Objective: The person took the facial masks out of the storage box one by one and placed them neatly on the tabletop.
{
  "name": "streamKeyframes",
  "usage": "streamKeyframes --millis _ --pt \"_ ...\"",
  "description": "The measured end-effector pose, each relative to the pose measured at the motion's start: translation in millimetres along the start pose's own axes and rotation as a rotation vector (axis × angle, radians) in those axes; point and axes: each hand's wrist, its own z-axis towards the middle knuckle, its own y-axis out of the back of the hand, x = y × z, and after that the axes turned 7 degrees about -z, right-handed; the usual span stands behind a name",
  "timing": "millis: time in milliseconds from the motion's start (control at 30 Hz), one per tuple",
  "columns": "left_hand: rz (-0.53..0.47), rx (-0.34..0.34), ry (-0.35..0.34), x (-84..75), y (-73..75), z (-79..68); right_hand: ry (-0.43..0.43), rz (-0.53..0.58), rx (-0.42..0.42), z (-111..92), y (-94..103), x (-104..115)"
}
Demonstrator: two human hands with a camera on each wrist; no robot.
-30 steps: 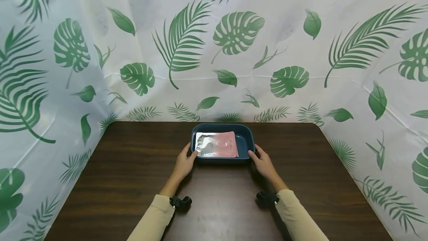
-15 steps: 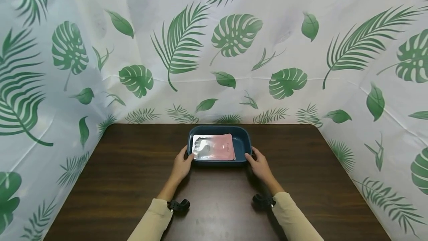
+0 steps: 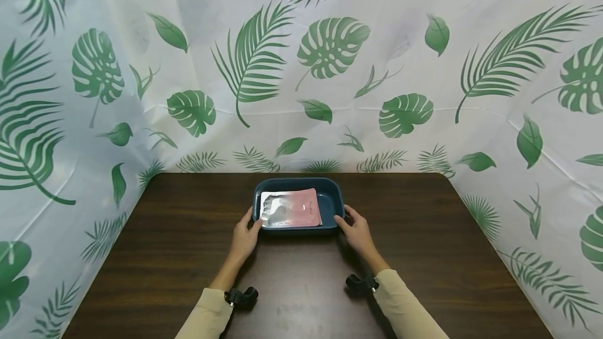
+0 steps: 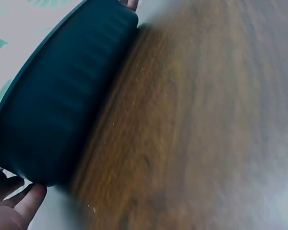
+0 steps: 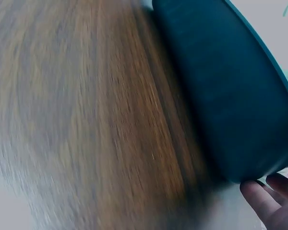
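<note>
A dark blue rectangular plastic bin point(image 3: 332, 203) sits near the far side of the table in the head view. Lying flat in its left part is a pink and silver sheet mask packet point(image 3: 290, 208). My left hand point(image 3: 244, 238) grips the bin's left end, thumb over the near corner of the rim. At the opposite end, my right hand point(image 3: 356, 233) holds it the same way. The bin's ribbed outer wall point(image 4: 53, 100) fills the upper left of the left wrist view, with fingertips at its lower corner. In the right wrist view, fingers point(image 5: 260, 199) touch the wall's bottom corner.
The dark wood-grain table point(image 3: 165, 255) extends around the bin on all sides. A white cloth point(image 3: 348, 135) printed with green leaves hangs behind it and at both sides. Each wrist wears a black strapped camera point(image 3: 242, 297).
Both hands have shifted left together with the bin, slightly at first and more in the last half second. The packet has travelled with it, keeping its place inside.
</note>
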Motion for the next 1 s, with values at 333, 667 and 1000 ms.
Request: streamKeyframes --millis 333,667,1000 --pt "-0.012 -0.035 0.000 4.5 19.4 -2.4 0.032 0.062 -0.010 -3 -21.1 13" --pt "-0.008 -0.051 0.059 6.4 50.7 -7.3 0.058 0.148 0.013 -14 -44.7 29" --pt "-0.025 -0.060 0.153 8.6 85.8 -8.9 0.140 0.218 0.113 -26 -59.2 59"
